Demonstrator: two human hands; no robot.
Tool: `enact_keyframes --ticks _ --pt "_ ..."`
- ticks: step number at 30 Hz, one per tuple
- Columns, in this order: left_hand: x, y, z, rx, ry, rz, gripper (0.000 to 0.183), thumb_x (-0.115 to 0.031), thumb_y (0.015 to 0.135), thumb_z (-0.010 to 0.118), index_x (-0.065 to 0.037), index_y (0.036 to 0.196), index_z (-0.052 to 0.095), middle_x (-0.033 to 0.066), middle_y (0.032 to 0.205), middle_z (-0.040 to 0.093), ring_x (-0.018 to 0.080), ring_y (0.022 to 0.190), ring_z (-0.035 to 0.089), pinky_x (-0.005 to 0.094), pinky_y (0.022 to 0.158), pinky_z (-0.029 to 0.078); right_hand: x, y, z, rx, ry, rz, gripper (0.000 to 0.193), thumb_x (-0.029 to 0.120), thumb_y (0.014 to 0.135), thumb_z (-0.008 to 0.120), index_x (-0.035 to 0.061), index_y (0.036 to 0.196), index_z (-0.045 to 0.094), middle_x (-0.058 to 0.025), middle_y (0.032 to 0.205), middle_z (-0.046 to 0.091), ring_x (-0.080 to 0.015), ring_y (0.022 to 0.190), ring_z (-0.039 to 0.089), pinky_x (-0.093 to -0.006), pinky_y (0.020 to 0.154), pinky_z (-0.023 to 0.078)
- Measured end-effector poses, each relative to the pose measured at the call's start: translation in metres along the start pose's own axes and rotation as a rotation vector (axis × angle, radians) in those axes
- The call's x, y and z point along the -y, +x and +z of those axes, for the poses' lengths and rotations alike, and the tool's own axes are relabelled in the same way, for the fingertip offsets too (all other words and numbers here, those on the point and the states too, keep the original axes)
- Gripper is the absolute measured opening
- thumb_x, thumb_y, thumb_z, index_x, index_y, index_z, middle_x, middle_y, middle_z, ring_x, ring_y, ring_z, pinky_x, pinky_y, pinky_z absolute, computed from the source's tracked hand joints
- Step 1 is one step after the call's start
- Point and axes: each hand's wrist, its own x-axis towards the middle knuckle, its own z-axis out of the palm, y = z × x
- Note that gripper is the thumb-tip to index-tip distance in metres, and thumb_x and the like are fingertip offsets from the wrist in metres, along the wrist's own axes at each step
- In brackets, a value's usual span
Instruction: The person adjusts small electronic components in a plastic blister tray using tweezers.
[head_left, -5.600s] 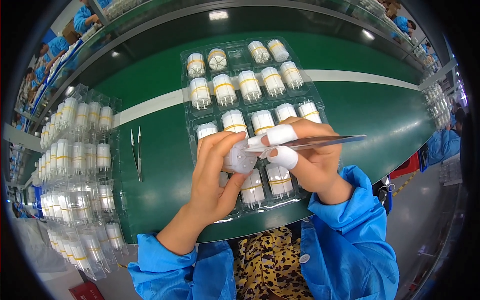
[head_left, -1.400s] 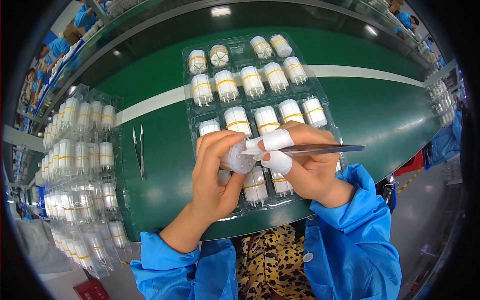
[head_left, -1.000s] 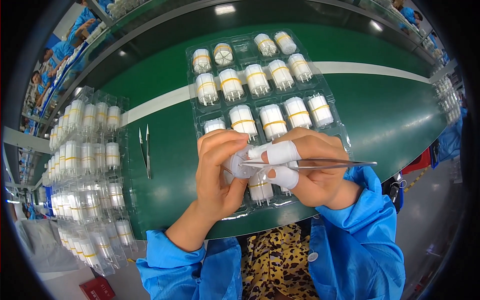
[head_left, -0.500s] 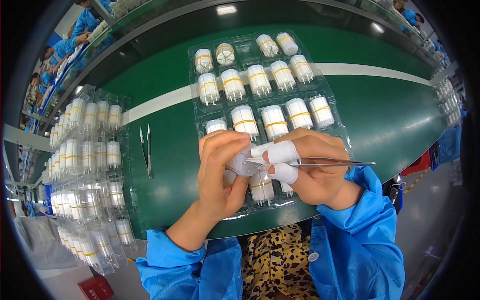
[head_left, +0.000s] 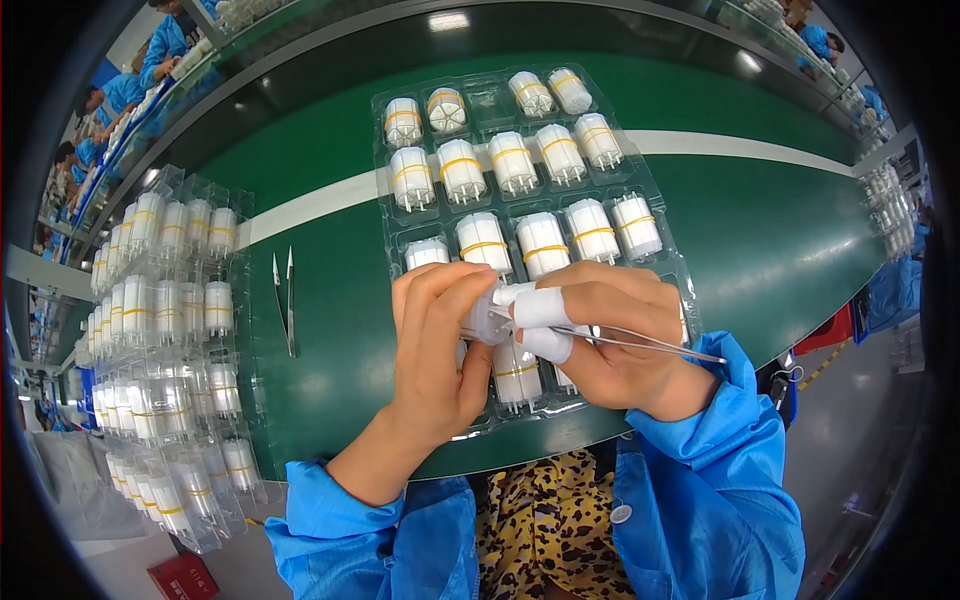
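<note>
Above the near part of a clear plastic tray (head_left: 489,94), my left hand (head_left: 432,345) is closed round a translucent, roundish plastic part (head_left: 486,318). Most of that part is hidden by my fingers. My right hand (head_left: 610,335) pinches a pair of metal tweezers (head_left: 655,345) between thumb and forefinger, both wrapped in white. The tweezer tips meet the translucent part; exactly what they touch is too small to tell. White cylinders (head_left: 541,246) with yellow bands and thin metal pins lie in rows in the tray, partly under my hands.
A second pair of tweezers (head_left: 287,305) lies on the green table (head_left: 330,380) to the left. Stacked clear trays of similar cylinders (head_left: 135,305) stand at the table's left edge. A raised rail (head_left: 310,45) runs behind. People in blue work at the far left and far right.
The rear end of the tweezers in my right hand has swung nearer to me, and that hand has shifted slightly left. My left hand keeps its hold on the translucent part.
</note>
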Motion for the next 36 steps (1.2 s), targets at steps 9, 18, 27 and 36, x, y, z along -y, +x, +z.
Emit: enact_keyframes --ticks 9,18,27,36 --pt "0.008 -0.004 -0.002 0.122 -0.346 -0.127 0.054 0.011 0.073 0.060 0.002 0.123 0.044 0.0144 0.121 0.043 0.0222 0.113 0.047 0.0331 0.098 0.037 -0.009 -0.001 -0.006 -0.033 0.269 0.140 0.022 -0.001 0.078 0.068 -0.0001 0.100 0.066 -0.0139 0.084 0.067 -0.0199 0.076 0.066 -0.0282 0.063 0.052" --pt "0.004 -0.003 0.000 0.033 -0.403 -0.185 0.051 0.008 0.069 0.064 0.000 0.117 0.052 0.0166 0.115 0.051 0.0284 0.105 0.051 0.0343 0.089 0.042 -0.012 -0.001 -0.004 -0.039 0.221 0.106 0.021 -0.003 0.076 0.068 -0.0017 0.097 0.066 -0.0149 0.083 0.067 -0.0201 0.074 0.067 -0.0287 0.065 0.053" --pt "0.002 -0.005 0.003 0.003 -0.422 -0.192 0.049 0.007 0.071 0.065 0.000 0.118 0.052 0.0164 0.114 0.051 0.0278 0.104 0.052 0.0337 0.088 0.043 -0.008 -0.001 -0.006 -0.039 0.255 0.166 0.017 -0.002 0.078 0.067 -0.0013 0.095 0.066 -0.0128 0.080 0.066 -0.0184 0.071 0.066 -0.0261 0.061 0.050" --pt "-0.001 -0.005 0.003 -0.010 -0.299 -0.164 0.050 0.008 0.069 0.065 0.000 0.116 0.053 0.0172 0.111 0.053 0.0303 0.100 0.052 0.0348 0.085 0.043 -0.004 0.003 -0.007 0.015 0.094 0.116 0.017 -0.004 0.076 0.067 -0.0019 0.093 0.066 -0.0137 0.080 0.065 -0.0223 0.069 0.066 -0.0281 0.060 0.051"
